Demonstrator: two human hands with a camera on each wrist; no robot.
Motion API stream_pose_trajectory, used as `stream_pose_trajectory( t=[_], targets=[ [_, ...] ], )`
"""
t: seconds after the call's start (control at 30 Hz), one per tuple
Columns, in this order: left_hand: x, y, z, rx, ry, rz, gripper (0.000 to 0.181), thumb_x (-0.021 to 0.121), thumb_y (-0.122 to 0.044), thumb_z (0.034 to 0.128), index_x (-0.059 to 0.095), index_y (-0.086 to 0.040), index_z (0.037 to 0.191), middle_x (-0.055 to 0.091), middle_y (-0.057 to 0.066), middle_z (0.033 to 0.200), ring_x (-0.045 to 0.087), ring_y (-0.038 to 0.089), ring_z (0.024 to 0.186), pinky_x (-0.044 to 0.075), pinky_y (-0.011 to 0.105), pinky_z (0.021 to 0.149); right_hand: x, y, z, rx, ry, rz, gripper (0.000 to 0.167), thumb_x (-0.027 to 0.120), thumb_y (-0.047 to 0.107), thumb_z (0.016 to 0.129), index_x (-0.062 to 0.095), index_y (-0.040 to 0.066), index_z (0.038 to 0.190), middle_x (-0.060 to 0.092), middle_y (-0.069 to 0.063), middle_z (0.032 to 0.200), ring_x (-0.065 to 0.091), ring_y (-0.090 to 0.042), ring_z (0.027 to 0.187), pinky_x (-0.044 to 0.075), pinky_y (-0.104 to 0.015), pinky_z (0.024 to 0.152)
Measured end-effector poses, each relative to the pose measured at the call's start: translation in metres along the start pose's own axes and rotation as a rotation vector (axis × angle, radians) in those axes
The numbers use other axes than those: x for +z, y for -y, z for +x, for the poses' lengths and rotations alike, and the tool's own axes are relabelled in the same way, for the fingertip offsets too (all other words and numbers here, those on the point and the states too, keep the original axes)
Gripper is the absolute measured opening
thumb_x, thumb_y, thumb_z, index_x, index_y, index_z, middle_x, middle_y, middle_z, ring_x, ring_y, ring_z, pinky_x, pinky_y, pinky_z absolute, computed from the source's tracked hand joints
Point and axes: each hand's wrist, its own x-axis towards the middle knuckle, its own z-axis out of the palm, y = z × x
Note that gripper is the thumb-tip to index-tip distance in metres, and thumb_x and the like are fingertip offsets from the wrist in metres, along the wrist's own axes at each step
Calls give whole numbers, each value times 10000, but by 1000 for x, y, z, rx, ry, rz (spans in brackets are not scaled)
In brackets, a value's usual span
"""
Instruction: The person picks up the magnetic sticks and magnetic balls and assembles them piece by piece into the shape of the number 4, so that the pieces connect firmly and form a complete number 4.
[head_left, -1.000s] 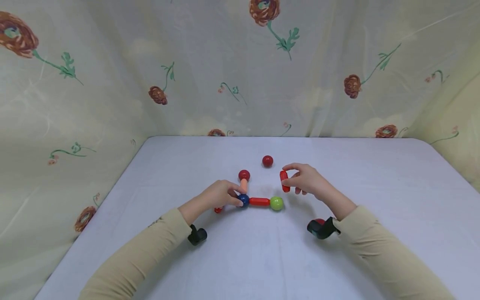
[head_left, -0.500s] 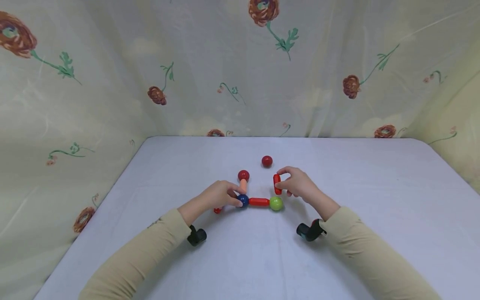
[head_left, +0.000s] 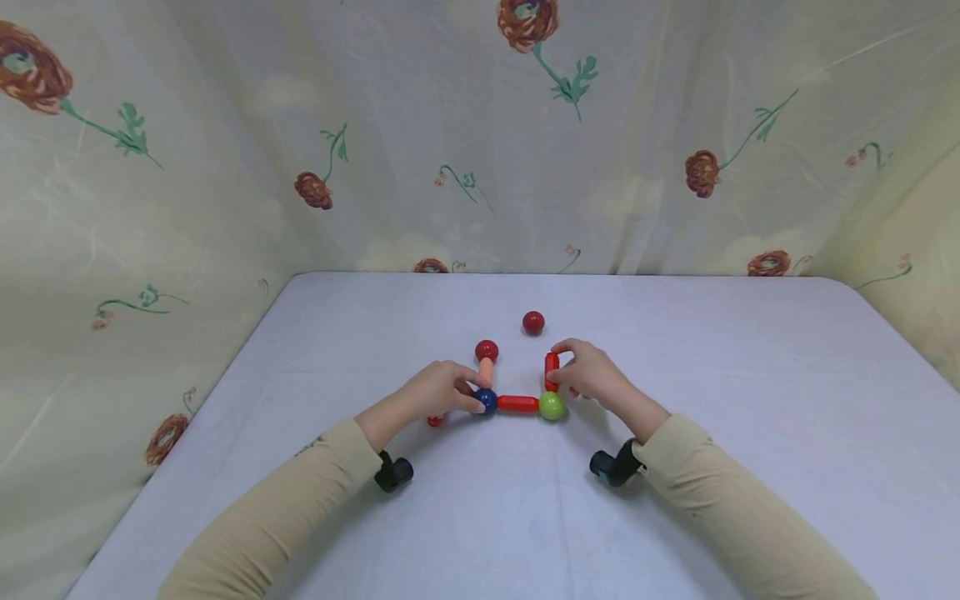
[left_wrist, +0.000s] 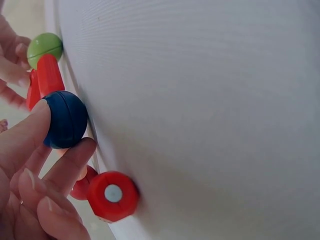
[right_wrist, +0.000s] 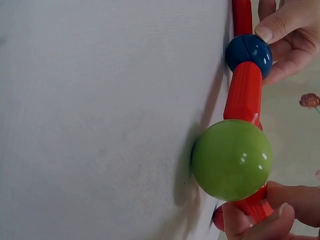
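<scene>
My left hand (head_left: 450,387) pinches a blue ball (head_left: 487,402) of a magnetic building set, thumb on one side in the left wrist view. From that ball a red rod (head_left: 517,403) runs right to a green ball (head_left: 552,406). A peach rod (head_left: 486,372) reaches back from the blue ball to a red ball (head_left: 487,350). My right hand (head_left: 592,372) pinches a second red rod (head_left: 552,372) between thumb and fingers. Its near end meets the back of the green ball, as the right wrist view (right_wrist: 232,160) also suggests.
Another red rod (left_wrist: 112,196), with a pale round tip, lies by my left hand and is partly hidden in the head view. A loose red ball (head_left: 533,322) sits farther back on the white table (head_left: 675,325). A flowered curtain (head_left: 420,125) stands behind.
My right hand has moved left and nearer to me, bringing the red rod from beside the loose ball down to the green ball. The left hand has stayed on the blue ball.
</scene>
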Motion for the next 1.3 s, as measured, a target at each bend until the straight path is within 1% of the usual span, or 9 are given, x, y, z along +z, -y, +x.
stream_pose_trajectory(
  t=[0.33,0.57,0.67,0.77,0.87,0.97,1.07,1.17,1.3],
  targets=[
    [0,0,0,-20,1,-3,371,730,-241,778,653,-248,1141,661,25,982,550,149,848,461,245,655,1,-5,-4,-7,79,-84,597,605,188,868,323,24,1368,572,-157,1033,529,-179,580,436,-221,526],
    [1,1,1,-28,1,-1,379,731,-243,777,649,-256,1147,659,28,986,550,154,843,460,244,643,-2,-6,-8,4,142,-60,654,617,225,856,296,48,1398,539,-170,1110,557,-179,617,463,-234,553],
    [1,-2,0,-32,-4,30,381,724,-247,784,643,-258,1156,651,26,985,541,157,831,455,241,637,-2,-7,-9,12,159,-45,671,625,228,852,289,55,1406,538,-165,1108,558,-175,622,465,-230,555],
    [2,-8,-3,-30,-29,116,402,722,-252,787,627,-264,1178,628,15,996,524,154,829,447,244,646,-2,-7,-10,20,176,-28,684,627,226,851,279,60,1416,535,-162,1121,559,-176,626,467,-230,567],
    [4,-19,-7,21,-67,210,424,723,-252,787,614,-249,1197,614,11,1020,527,148,862,454,248,674,-3,-7,-11,26,195,-12,696,627,225,851,267,61,1423,527,-164,1146,569,-178,646,470,-232,581],
    [9,-33,-9,101,-95,253,428,719,-252,790,610,-222,1203,618,16,1055,545,143,895,467,232,679,-5,-8,-12,24,212,-7,698,626,220,852,261,64,1426,521,-166,1159,578,-176,664,476,-233,592],
    [16,-46,-8,159,-103,253,411,706,-257,802,615,-209,1200,632,12,1061,554,132,881,466,199,628,-6,-9,-12,17,220,0,684,621,207,857,267,69,1426,522,-162,1160,577,-170,663,477,-233,594],
    [25,-55,-6,178,-110,218,385,697,-260,811,627,-200,1185,650,-3,1027,541,113,836,440,173,574,-7,-11,-12,4,228,11,665,617,186,862,277,64,1421,526,-161,1154,572,-167,654,472,-234,591],
    [34,-61,-1,183,-120,174,350,692,-247,817,645,-178,1157,658,-19,943,533,94,758,428,155,542,-7,-11,-13,1,235,27,656,616,166,864,281,56,1417,535,-160,1151,566,-163,646,466,-236,584]
  ],
)
